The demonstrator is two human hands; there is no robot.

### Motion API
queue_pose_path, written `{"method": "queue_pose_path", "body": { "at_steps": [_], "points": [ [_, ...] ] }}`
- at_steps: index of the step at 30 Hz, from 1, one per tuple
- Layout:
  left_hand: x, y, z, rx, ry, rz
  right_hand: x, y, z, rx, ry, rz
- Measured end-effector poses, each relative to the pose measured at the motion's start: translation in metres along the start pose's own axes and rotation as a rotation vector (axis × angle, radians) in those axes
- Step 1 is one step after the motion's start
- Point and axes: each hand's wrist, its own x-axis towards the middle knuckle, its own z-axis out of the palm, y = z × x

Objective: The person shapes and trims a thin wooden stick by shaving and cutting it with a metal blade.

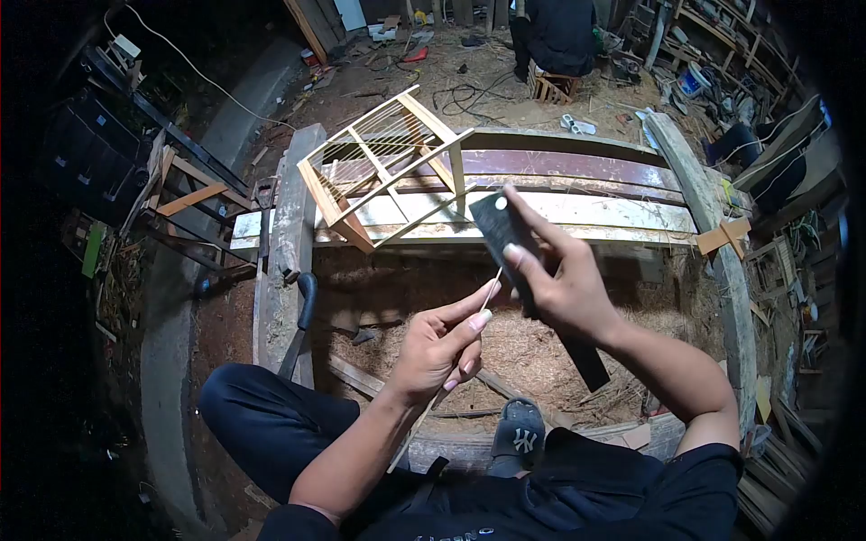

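My left hand (442, 347) is closed on a thin wooden stick (415, 426), which slants from the lower left up to the dark blade. My right hand (564, 279) grips a flat, dark, wide-bladed tool (499, 225) with a pale round spot near its top end. The stick's upper tip meets or lies just beside the tool's edge; the exact contact is hidden. Beyond my hands, a small wooden frame with thin parallel rods (383, 171) rests tilted on the planks of the bench.
White plank (586, 212) and reddish plank (577, 169) span two thick side beams (741, 316). A saw with a dark handle (308, 302) leans at the left beam. Wood shavings cover the ground. A seated person (561, 36) is at the top.
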Motion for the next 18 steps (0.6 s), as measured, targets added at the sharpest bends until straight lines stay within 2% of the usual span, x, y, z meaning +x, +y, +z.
{"method": "queue_pose_path", "body": {
  "at_steps": [1,3,6,7,9,12,15,17,18],
  "points": [
    [-0.001,-0.001,0.001,0.015,-0.002,0.000,0.000,-0.003,-0.001,0.030,-0.001,0.076],
    [-0.001,0.000,-0.001,0.033,-0.001,0.002,-0.007,0.010,0.007,-0.047,-0.049,-0.093],
    [-0.001,-0.003,-0.006,-0.029,0.002,0.005,-0.009,0.013,0.015,-0.043,-0.020,-0.202],
    [0.000,-0.003,-0.005,-0.032,0.001,0.003,-0.009,0.002,0.005,0.006,-0.083,-0.011],
    [0.000,-0.002,-0.003,-0.059,-0.046,0.012,0.000,0.000,0.001,0.070,0.006,0.042],
    [-0.003,-0.002,-0.004,-0.016,0.033,-0.014,-0.013,0.000,0.010,0.007,-0.046,-0.064],
    [-0.001,-0.004,-0.007,-0.100,-0.016,-0.007,-0.010,0.002,0.010,-0.058,-0.058,-0.178],
    [-0.001,-0.002,-0.005,-0.098,-0.034,-0.012,-0.003,-0.010,-0.001,-0.007,-0.027,0.069],
    [-0.001,-0.001,-0.004,-0.091,-0.052,-0.013,-0.003,-0.005,0.002,-0.038,0.002,-0.015]
  ]
}}
